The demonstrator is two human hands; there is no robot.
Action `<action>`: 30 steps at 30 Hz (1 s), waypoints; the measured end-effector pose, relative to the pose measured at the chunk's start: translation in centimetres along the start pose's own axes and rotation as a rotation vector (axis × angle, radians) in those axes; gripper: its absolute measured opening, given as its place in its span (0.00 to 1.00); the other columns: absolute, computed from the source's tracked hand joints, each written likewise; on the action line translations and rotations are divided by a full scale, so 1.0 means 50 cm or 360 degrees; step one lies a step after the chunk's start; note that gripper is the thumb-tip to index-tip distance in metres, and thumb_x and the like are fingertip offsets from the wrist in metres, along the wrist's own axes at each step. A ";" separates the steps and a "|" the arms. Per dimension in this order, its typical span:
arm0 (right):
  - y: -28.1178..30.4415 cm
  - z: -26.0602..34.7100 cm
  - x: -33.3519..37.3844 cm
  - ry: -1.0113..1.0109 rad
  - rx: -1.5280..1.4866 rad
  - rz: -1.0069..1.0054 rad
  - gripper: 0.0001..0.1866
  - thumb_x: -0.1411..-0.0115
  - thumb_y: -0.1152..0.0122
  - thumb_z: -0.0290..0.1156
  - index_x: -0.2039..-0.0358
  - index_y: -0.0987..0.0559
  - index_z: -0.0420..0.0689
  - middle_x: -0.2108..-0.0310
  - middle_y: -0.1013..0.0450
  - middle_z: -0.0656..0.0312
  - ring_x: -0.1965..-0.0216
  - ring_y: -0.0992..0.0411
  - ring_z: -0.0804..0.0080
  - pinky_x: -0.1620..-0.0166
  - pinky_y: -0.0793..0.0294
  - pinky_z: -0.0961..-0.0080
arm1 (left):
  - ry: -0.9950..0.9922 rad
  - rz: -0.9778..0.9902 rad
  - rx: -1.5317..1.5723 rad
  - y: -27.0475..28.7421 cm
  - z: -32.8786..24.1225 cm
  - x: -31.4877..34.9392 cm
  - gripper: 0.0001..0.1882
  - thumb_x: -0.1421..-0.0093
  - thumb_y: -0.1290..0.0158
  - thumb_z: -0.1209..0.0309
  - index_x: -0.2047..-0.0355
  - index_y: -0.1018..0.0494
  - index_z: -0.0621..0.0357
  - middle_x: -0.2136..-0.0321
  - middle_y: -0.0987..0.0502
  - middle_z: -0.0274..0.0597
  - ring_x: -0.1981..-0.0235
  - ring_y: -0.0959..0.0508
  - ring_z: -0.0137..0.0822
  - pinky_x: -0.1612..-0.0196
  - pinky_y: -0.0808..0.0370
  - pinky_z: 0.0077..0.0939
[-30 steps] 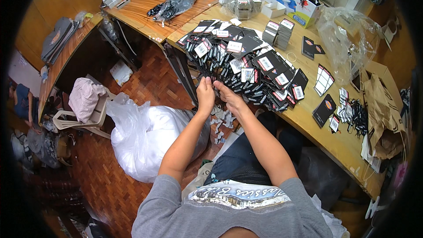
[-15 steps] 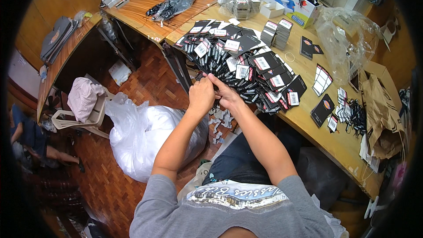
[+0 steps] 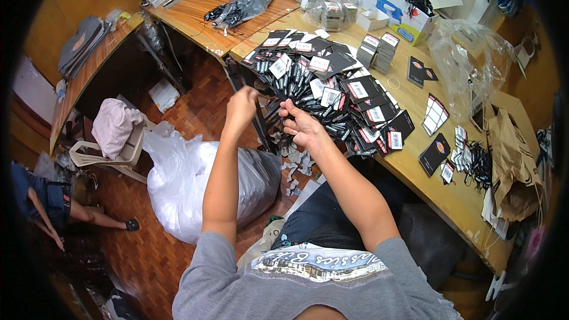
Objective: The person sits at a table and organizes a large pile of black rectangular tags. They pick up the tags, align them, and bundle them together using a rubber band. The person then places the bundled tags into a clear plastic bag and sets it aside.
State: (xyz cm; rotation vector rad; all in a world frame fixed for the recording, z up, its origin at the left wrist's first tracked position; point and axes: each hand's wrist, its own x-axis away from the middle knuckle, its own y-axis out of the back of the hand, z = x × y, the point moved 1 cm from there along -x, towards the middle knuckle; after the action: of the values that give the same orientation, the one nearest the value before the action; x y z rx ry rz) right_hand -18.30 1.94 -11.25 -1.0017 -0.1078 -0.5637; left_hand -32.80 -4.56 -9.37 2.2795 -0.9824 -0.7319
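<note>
A big fanned pile of black hang tags [image 3: 355,90] with white barcode stickers lies along the table's near edge. Their black strings [image 3: 290,83] gather toward the edge. Beside these strings my right hand [image 3: 303,125] is closed, thumb and fingers pinching at the string ends, though exactly what lies in the pinch is partly hidden. My left hand [image 3: 241,109] is raised just left of it, past the table edge, in a closed and slightly blurred fist. Whatever it may hold is too small to make out. The two hands are apart.
On the table stand stacked tags [image 3: 385,52], a printed box [image 3: 394,12], clear plastic [image 3: 468,62] and a brown paper bag [image 3: 512,166]. A large white plastic sack [image 3: 207,186] sits on the floor near a chair [image 3: 127,151]. Another person [image 3: 50,201] is at far left.
My hands were together at the string ends; the left has drawn away to the left and up. My right hand stays near the strings. The person at far left has shifted further into view.
</note>
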 end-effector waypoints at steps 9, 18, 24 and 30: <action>-0.032 0.024 0.039 -0.0064 -0.0192 0.0091 0.12 0.42 0.64 0.37 0.63 0.37 0.43 0.84 0.43 0.72 0.91 0.57 0.86 0.88 0.55 0.89 | 0.1042 0.0240 0.2045 -0.024 0.051 -0.128 0.26 0.46 0.66 0.48 0.58 0.41 0.57 0.63 0.35 0.47 0.64 0.32 0.43 0.61 0.35 0.45; -0.039 0.061 0.098 -0.0115 -0.0174 0.0092 0.10 0.43 0.61 0.37 0.68 0.37 0.43 0.85 0.44 0.71 0.91 0.56 0.85 0.88 0.54 0.88 | 0.0555 0.0218 0.0758 -0.048 0.008 -0.107 0.19 0.44 0.66 0.58 0.64 0.41 0.64 0.75 0.29 0.47 0.80 0.27 0.39 0.77 0.27 0.34; -0.048 0.131 0.161 -0.0123 0.0069 -0.0062 0.09 0.42 0.66 0.37 0.72 0.39 0.45 0.85 0.45 0.71 0.91 0.57 0.86 0.88 0.56 0.89 | 0.0249 0.0137 0.0189 0.002 -0.103 -0.080 0.25 0.47 0.62 0.55 0.77 0.34 0.70 0.76 0.31 0.57 0.77 0.27 0.45 0.71 0.33 0.31; -0.068 0.222 0.205 -0.0258 0.0542 -0.0328 0.09 0.42 0.65 0.36 0.73 0.38 0.46 0.87 0.45 0.73 0.90 0.57 0.86 0.88 0.57 0.89 | -0.0265 -0.0261 0.0181 -0.030 -0.126 -0.069 0.22 0.47 0.58 0.57 0.78 0.33 0.70 0.66 0.39 0.58 0.65 0.35 0.50 0.61 0.38 0.32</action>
State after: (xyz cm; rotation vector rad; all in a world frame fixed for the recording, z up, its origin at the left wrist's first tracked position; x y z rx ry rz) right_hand -9.38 5.57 0.89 -0.7057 -0.4409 -0.6265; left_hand -29.93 0.64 -5.04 2.4512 -0.9400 -0.9710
